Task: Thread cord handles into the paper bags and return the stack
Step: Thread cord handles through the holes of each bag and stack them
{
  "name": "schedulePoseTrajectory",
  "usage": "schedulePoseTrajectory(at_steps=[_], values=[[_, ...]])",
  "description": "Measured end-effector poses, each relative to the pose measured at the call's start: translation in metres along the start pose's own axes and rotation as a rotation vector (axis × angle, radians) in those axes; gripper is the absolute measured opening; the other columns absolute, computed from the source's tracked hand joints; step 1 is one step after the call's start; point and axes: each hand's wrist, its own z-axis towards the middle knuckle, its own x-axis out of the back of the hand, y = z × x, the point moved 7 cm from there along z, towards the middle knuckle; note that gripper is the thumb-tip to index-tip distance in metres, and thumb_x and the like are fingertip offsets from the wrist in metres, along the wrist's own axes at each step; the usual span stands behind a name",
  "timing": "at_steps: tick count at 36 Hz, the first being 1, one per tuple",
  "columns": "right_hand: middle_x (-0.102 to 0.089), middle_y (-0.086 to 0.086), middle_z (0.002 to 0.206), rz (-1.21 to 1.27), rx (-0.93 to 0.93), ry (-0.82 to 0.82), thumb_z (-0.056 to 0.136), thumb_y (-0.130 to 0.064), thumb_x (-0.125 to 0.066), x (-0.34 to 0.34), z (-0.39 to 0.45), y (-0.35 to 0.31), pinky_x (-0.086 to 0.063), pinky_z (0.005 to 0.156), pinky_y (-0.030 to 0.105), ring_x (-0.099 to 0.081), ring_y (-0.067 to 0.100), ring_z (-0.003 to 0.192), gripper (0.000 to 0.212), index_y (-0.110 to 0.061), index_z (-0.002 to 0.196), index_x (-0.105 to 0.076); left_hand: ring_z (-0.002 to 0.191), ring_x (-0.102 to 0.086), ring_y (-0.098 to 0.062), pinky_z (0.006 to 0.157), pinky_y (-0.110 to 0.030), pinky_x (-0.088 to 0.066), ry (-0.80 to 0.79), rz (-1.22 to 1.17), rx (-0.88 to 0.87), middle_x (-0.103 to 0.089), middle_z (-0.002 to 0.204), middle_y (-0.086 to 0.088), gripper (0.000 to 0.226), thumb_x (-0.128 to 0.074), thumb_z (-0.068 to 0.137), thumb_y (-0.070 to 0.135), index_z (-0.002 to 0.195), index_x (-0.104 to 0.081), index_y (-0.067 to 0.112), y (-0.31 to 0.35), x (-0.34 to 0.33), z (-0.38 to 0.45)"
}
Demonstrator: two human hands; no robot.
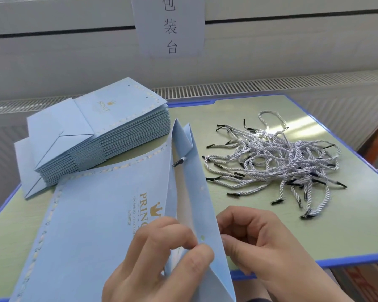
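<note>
A pale blue bag (100, 214) lies on the desk (249, 232), its mouth lifted open toward the right. The left hand (159, 256) pinches the bag's near flap at the rim, thumb and forefinger closed on the paper just beside a small punched hole (202, 237). The right hand (264, 243) sits just right of the bag, fingers curled against the outside of that flap; whether it holds a cord there cannot be told. Farther along the bag's mouth, a cord end (179, 161) with a dark tip pokes through another hole. Left of and beyond the bag stands the stack (96, 136) of flat folded bags, touching the bag's far edge. Right of the bag, well apart, a tangled pile of white cords (277, 162) with black tips lies on the desk. Beyond the bag, a paper sign (169, 25) with characters hangs on the wall.
</note>
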Motion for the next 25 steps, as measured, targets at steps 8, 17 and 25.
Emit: schedulePoseTrajectory(at_steps=[8,17,25], values=[[-0.056,0.012,0.065,0.04,0.004,0.056,0.048,-0.034,-0.085,0.0042,0.0075,0.0026,-0.033,0.065,0.032,-0.042,0.023,0.068,0.024,-0.021,0.063,-0.072,0.081,-0.051,-0.008,0.045,-0.027,-0.042,-0.014,-0.02,0.007,-0.044,0.087,0.01,0.025,-0.039,0.079,0.008,0.079,-0.052,0.029,-0.0019,0.0002,-0.0002],[-0.062,0.001,0.062,0.055,-0.035,0.058,0.058,-0.019,-0.075,0.0007,0.0081,-0.0019,-0.039,0.06,0.025,-0.049,0.018,0.064,0.006,-0.023,0.059,-0.07,0.079,-0.052,-0.01,0.05,-0.024,-0.04,0.011,-0.046,-0.011,-0.044,0.086,0.009,0.031,-0.033,0.102,0.024,0.078,-0.052,0.029,-0.0033,-0.0025,0.0016],[-0.063,0.007,0.06,0.107,-0.018,0.101,0.055,-0.008,-0.072,-0.0005,0.0079,-0.0015,-0.045,0.053,0.017,-0.054,0.012,0.054,0.01,-0.017,0.054,-0.069,0.082,-0.054,-0.009,0.051,-0.025,-0.04,0.007,-0.038,-0.01,-0.044,0.087,0.011,0.024,-0.043,0.083,0.007,0.079,-0.053,0.029,-0.0021,-0.0041,-0.0011]])
